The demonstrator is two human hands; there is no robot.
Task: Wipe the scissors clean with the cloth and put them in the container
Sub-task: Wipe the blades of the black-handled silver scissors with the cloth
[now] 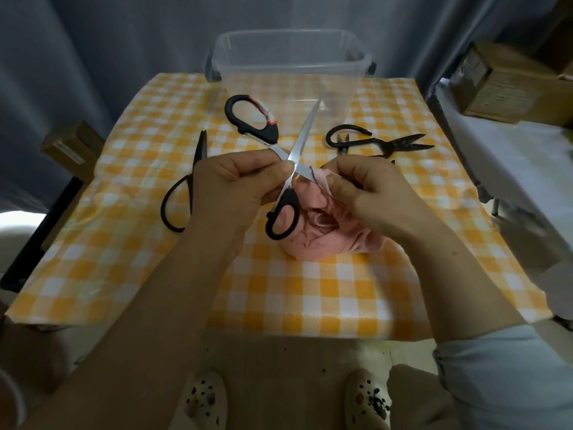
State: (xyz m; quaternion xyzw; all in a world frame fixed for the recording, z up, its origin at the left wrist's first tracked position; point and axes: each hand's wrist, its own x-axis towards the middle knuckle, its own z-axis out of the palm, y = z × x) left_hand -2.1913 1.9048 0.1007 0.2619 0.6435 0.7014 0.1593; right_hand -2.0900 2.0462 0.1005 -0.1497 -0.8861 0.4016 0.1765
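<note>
Pinching open scissors (290, 169) near the pivot, left hand (235, 184) grips rigid, sharp steel; right hand (369, 193) bunches soft pink cloth (319, 234) against 1 blade.

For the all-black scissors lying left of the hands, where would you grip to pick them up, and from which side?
Grip the black scissors at the handle loops, coming from above on the near side. They lie flat, blades closed and pointing away toward the container, so the loops are nearest and keep fingers off the edges.

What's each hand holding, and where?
Left hand pinches the open scissors near the pivot. Right hand grips a pink cloth fold against one blade.
</note>
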